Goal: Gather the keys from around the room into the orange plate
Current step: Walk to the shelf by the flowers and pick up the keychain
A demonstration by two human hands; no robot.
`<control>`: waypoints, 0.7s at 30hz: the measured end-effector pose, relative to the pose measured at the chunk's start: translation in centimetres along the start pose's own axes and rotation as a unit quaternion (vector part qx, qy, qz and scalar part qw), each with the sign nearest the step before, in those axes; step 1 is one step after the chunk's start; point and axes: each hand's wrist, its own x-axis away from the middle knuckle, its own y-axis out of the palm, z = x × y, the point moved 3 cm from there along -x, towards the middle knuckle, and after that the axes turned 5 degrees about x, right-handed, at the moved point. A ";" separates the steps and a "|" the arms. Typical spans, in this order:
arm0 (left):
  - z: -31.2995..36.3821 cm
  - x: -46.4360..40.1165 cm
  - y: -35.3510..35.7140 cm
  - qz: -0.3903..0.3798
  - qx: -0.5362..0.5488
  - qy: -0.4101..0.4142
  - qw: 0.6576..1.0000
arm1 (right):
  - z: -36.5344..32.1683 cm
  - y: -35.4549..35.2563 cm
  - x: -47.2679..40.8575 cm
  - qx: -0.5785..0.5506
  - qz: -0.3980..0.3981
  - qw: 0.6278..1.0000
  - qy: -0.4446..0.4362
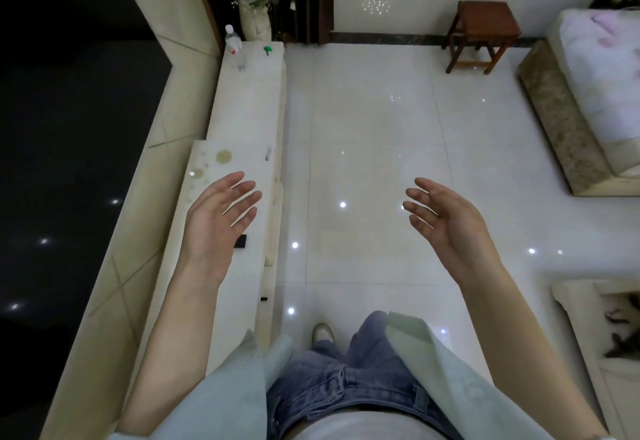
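I held both hands out in front of me, palms turned toward each other. The left hand point(218, 218) was spread with straight fingers and held nothing; the right hand point(440, 218) was the same, relaxed and without any object. I could not see the orange plate anywhere in the view. The only thing that I judged could be a key was a small green item point(267, 49) on the far end of the long white counter point(242, 121), at about 12 o'clock from the left fingertips and well apart from them. It was too small to tell its long axis or whether metal was attached; it looked like a bright green tag or key head. Just beside it, at 9 o'clock, stood a clear bottle point(232, 38). A small pale object with dark marks point(268, 154) lay nearer on the counter, at about 1 o'clock from the left fingers; I could not say what it was. A dark flat thing point(241, 241) showed under the left hand. I judged the left hand as the nearer one, because the counter ran along that side, and that walking forward was needed first.
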 end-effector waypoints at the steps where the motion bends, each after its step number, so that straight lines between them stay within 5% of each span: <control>1: 0.3 -1.1 0.2 0.003 0.002 -0.004 1.000 | -0.4 0.2 -1.2 0.000 0.002 1.000 -0.002; 11: 2.3 -13.6 4.9 0.039 0.001 0.002 0.999 | -4.2 2.9 -15.6 0.021 -0.014 1.000 0.015; 21: 5.3 -30.4 15.8 0.051 0.009 0.031 0.998 | -15.3 5.2 -34.1 0.042 -0.053 0.998 0.001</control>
